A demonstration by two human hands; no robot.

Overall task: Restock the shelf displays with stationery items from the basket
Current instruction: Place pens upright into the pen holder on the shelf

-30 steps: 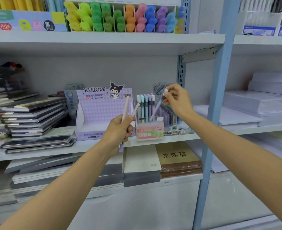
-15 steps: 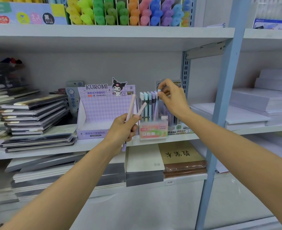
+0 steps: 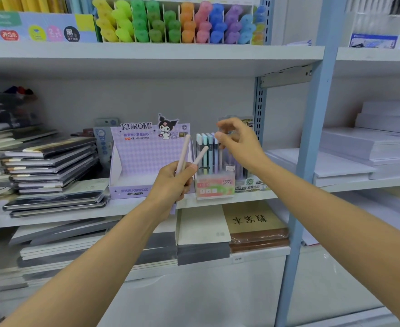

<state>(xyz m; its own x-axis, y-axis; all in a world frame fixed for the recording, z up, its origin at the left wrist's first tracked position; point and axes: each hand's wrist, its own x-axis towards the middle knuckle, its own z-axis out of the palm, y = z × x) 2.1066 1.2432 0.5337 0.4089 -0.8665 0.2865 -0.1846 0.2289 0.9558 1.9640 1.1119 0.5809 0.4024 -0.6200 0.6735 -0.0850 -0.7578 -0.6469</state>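
My left hand [image 3: 173, 182] grips two pale pink pens [image 3: 184, 152] upright in front of the middle shelf. Right behind them stands a clear pen display box [image 3: 214, 185] labelled Fruit Soda, with several pastel pens [image 3: 206, 147] standing in it. My right hand [image 3: 237, 142] hovers just above and to the right of those pens, fingers loosely curled, thumb and forefinger apart, holding nothing. The basket is out of view.
A purple Kuromi cardboard display [image 3: 142, 161] stands left of the pen box. Stacked notebooks [image 3: 50, 161] fill the shelf's left. Highlighters [image 3: 175, 24] line the upper shelf. A blue upright post [image 3: 312, 138] stands right of my right arm, with white paper stacks [image 3: 371, 147] beyond.
My right hand lowered a purple pen into the display box, let it go, and now hovers above with nothing in it. My left hand stayed put with its two pens.
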